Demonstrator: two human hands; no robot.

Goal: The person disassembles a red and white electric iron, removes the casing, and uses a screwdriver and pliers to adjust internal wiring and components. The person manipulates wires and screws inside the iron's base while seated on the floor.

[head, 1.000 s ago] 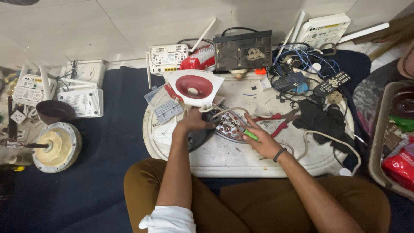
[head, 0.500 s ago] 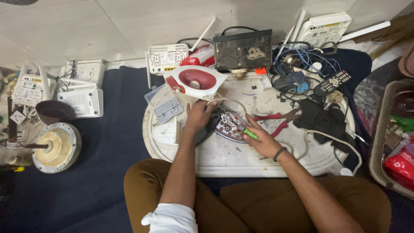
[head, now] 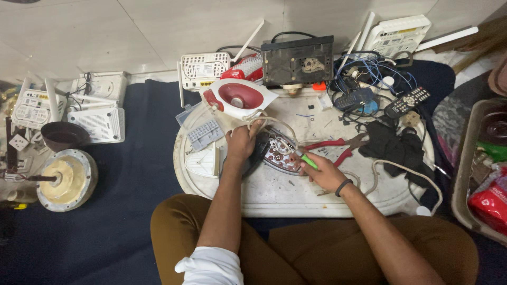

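An opened clothes iron base (head: 277, 150) lies on the round white tray table (head: 274, 192), its inner metal plate and wiring showing. My left hand (head: 241, 142) grips its left edge, right below the red-and-white iron cover (head: 237, 97) that sits tipped up beside it. My right hand (head: 319, 170) holds a green-handled screwdriver (head: 307, 160) with its tip on the base's right side. A black band is on that wrist.
Red-handled pliers (head: 332, 143), a black cloth (head: 393, 145), remotes (head: 406, 101), tangled wires (head: 364, 71) and a black metal box (head: 298, 59) crowd the tray's far side. White routers (head: 97, 108) and a round motor part (head: 66, 178) lie on the dark mat at left. A bin (head: 483, 158) stands at right.
My left hand has shifted up and right along the iron base toward the cover, which has tipped more upright. My right hand stays on the screwdriver.
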